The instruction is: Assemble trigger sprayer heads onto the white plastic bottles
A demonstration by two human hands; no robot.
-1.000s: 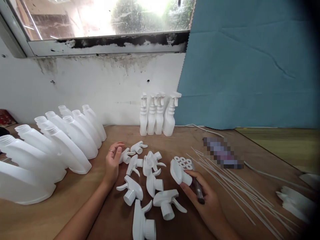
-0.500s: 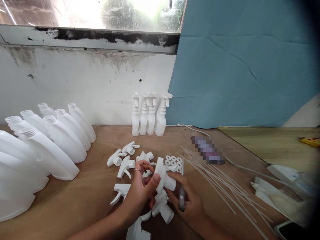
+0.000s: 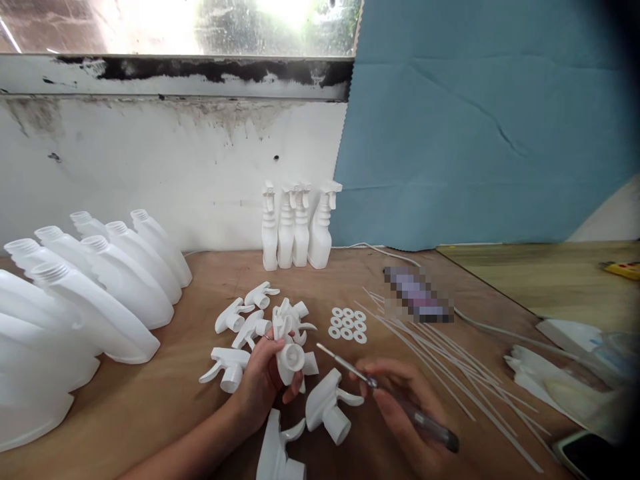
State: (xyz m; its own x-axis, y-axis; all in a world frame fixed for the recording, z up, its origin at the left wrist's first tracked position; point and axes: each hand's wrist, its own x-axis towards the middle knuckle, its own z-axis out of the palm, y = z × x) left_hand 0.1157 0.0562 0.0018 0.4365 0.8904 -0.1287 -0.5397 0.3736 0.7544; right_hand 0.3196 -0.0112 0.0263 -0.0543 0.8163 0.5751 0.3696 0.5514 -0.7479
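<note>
My left hand (image 3: pixel 263 373) is closed around a white trigger spray head (image 3: pixel 290 358), whose round open collar faces me. A slim screwdriver-like tool (image 3: pixel 415 417) with a dark handle and thin metal shaft is gripped in my right hand (image 3: pixel 407 400). Its tip points left toward the spray head, apart from it. Several loose trigger spray heads (image 3: pixel 327 403) lie around my left hand. Just beyond the tool, white ring washers (image 3: pixel 347 325) are laid out in rows. To their right, thin white tubes (image 3: pixel 450 363) lie in a loose bundle.
Several open white bottles (image 3: pixel 125 283) stand at the left. Assembled spray bottles (image 3: pixel 299 233) stand against the back wall. A blurred-out flat object (image 3: pixel 417 295) and a cable (image 3: pixel 480 325) lie at the right, with a plastic bag (image 3: pixel 550 387) and a phone (image 3: pixel 590 457) nearer me.
My hands have moved apart. The spray head has turned so its collar faces me, and the tool in my right hand has swung round to point left.
</note>
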